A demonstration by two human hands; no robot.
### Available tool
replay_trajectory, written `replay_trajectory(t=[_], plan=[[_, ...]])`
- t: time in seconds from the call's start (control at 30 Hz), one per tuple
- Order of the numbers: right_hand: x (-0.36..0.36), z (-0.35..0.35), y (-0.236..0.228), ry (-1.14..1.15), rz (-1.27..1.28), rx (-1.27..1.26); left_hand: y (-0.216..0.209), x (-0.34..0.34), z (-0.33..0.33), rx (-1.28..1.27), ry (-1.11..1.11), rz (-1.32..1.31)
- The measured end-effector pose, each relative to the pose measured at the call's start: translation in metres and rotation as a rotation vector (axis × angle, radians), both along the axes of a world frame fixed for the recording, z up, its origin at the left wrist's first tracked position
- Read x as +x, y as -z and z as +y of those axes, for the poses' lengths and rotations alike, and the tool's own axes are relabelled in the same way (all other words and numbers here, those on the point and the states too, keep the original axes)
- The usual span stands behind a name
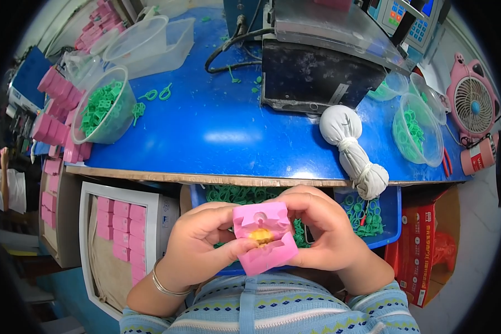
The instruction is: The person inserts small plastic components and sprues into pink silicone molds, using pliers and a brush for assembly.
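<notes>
In front of the blue tabletop [222, 139], at the lower centre of the frame, a gaping pink mold [270, 258] is gripped from either side by the curled fingers of the left hand [203, 236] and the right hand [329, 231], its yellow piece [260, 235] bordered most closely by the left thumb.

Blue worktop [206, 142] across the upper half. Dusty black machine [317, 72] at upper centre, black cable [218, 55] looping off its left side. Keypad panel [411, 26] in the upper right corner. White tied cloth bundle [350, 156] right of centre, lower end over the worktop's front edge. Far right: pink eared fan [473, 107], pink cup [480, 157] below, red-handled tool [447, 162] beside it. Red carton [414, 253] sits lower right.
</notes>
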State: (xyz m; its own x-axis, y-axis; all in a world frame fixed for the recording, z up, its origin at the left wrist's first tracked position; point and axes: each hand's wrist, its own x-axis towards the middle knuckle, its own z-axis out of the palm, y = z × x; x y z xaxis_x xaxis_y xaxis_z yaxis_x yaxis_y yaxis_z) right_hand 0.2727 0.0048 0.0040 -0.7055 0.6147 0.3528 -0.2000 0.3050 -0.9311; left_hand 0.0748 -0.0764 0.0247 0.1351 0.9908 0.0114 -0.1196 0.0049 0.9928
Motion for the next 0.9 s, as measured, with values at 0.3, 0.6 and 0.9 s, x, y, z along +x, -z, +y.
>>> replay_trajectory(t=[0.3,0.6,0.9], plan=[[-0.002,0.001,-0.007,0.137,-0.012,0.33,-0.01,0.004,0.003,0.192,0.02,0.16],[-0.006,0.001,-0.004,0.112,0.009,0.394,-0.004,0.003,0.008,0.594,-0.141,0.468],[-0.018,-0.009,0.002,0.352,0.075,0.559,0.009,0.012,0.002,0.364,-0.303,0.4]])
